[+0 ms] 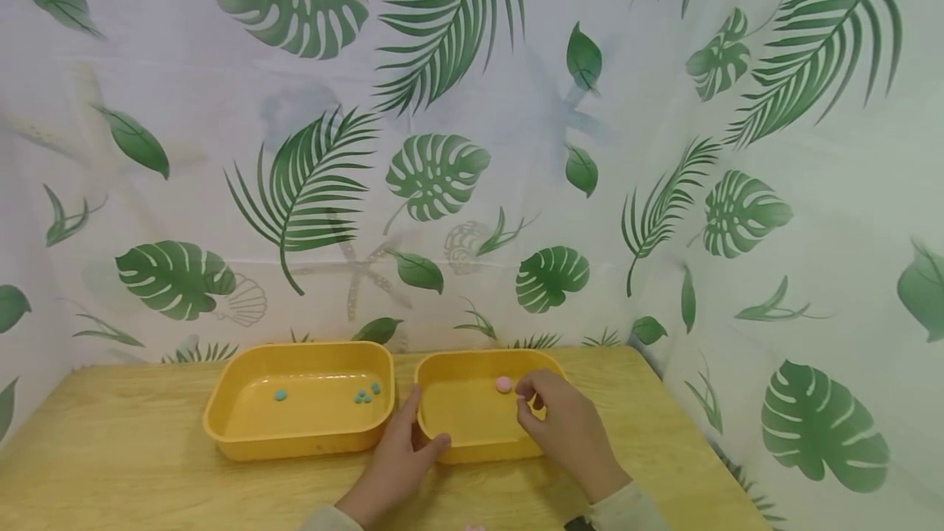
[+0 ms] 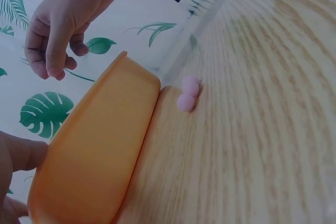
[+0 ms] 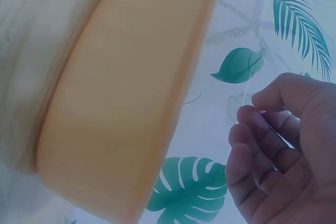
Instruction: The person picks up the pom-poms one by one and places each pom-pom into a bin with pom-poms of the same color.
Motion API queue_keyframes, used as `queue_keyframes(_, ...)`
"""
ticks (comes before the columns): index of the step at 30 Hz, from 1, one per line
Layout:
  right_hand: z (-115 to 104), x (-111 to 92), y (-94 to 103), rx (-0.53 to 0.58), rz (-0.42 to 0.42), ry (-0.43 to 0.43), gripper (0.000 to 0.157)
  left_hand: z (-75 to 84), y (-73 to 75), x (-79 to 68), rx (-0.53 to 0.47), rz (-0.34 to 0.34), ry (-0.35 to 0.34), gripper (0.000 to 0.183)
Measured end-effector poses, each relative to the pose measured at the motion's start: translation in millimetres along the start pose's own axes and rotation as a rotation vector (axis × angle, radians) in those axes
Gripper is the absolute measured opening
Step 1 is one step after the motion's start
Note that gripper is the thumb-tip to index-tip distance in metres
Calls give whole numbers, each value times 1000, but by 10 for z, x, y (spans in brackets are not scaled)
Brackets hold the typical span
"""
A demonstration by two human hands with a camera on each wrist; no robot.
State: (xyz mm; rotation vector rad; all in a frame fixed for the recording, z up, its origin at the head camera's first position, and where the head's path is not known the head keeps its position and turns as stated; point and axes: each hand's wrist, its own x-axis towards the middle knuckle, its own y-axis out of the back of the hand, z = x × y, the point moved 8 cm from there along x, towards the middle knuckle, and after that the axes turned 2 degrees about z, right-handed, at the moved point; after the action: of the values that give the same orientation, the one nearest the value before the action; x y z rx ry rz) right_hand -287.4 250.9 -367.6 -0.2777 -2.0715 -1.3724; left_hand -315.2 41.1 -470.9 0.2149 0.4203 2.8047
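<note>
My left hand [image 1: 398,453] holds the near left corner of the right-hand yellow tray [image 1: 472,451], thumb at the front rim and fingers along its left side. Inside that tray lies a pink ball [image 1: 504,384]. Above the tray's right part, my right hand [image 1: 564,424] brings thumb and forefinger together, with what looks like a tiny pale pink piece at the tips. The right wrist view shows this hand [image 3: 283,150] beyond the tray wall [image 3: 121,93], the piece hidden there. Pink lumps [image 2: 189,93] sit on the table outside the tray in the left wrist view.
To the left stands a second yellow tray [image 1: 302,442] with one larger blue piece [image 1: 280,395] and several small blue pieces [image 1: 362,397]. Both trays are on a wooden table [image 1: 111,449]. A leaf-printed cloth [image 1: 472,211] hangs behind it.
</note>
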Motion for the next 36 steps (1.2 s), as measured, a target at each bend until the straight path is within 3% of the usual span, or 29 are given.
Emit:
queue_keyframes(5,15,-4,14,-4,3,-9,19,-5,-40,-3,-14,-48,16,89)
queue_keyframes(19,55,14,23,10,-15,-52,17,2,-27,-16,-25,1,14,95)
queue_keyframes(28,6,34,89,31,53,40,19,-19,-50,-15,-34,-23,31,104)
queue_keyframes(36,-44,284,129,37,27,72,14,-18,-52,-20,-16,-12,8,101)
